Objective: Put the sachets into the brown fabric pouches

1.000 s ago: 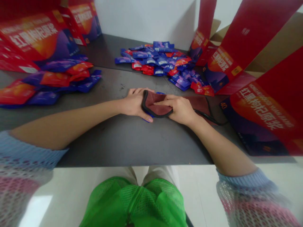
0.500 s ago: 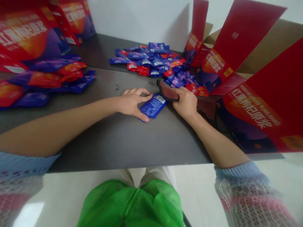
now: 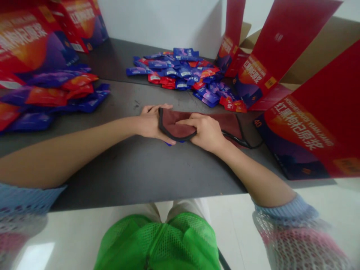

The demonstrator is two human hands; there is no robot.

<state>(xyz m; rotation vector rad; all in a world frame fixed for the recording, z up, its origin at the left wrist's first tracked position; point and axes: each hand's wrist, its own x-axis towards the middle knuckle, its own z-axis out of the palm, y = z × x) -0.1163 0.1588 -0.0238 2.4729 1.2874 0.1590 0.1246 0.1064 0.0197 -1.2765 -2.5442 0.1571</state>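
Note:
My right hand (image 3: 207, 132) grips a reddish-brown cloth (image 3: 176, 126) with a black edging, pressing it down with the fingers. The cloth covers most of a blue pouch (image 3: 170, 144) lying on the grey table; only slivers of its lower edge show. On the pouch's left side, my left hand (image 3: 149, 123) holds it with thumb below and fingers above. The cloth overlaps part of this hand, hiding some of the grip. The cloth's other end trails right, beneath my right wrist.
Behind my hands lies a heap of blue and red pouches (image 3: 182, 71). More pouches (image 3: 56, 93) are piled at left before red boxes (image 3: 30, 41). Tall open red boxes (image 3: 303, 135) stand at right. The grey table's (image 3: 146, 172) front edge runs close to my body.
My right hand has moved left with the cloth, which now spreads over the blue pouch and the left fingers. The left hand stays nearly in place.

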